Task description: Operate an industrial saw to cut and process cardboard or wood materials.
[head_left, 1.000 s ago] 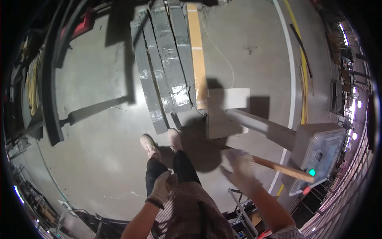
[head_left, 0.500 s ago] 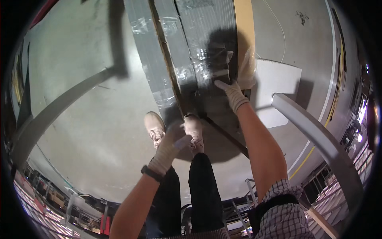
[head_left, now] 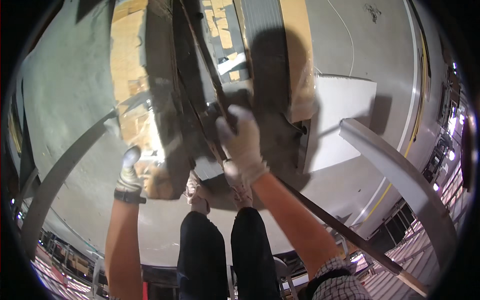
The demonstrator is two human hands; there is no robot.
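Note:
My left hand [head_left: 129,170], in a pale work glove, grips the near left edge of a long package [head_left: 131,65]. The package has a torn brown cardboard side under clear film and is tilted toward the left; my thumb shows, while the other fingers are hidden. My right hand [head_left: 242,142], gloved too and slightly blurred, hovers over the middle with thumb and fingers apart, and nothing shows between them. Just beyond it runs a thin dark strip [head_left: 206,57]. Another long package [head_left: 300,60], grey on top with a brown side, lies to the right.
A white board or flat box [head_left: 342,115] stands at the right. Curved grey metal bars arch on the left [head_left: 62,165] and right [head_left: 395,162]. A long stick [head_left: 345,227] passes beneath my right forearm. My shoes [head_left: 197,192] are close to the packages' near ends.
The left package has swung left and tilted, exposing its brown side, with my left hand now on it. My right hand has left the right package and come to the middle.

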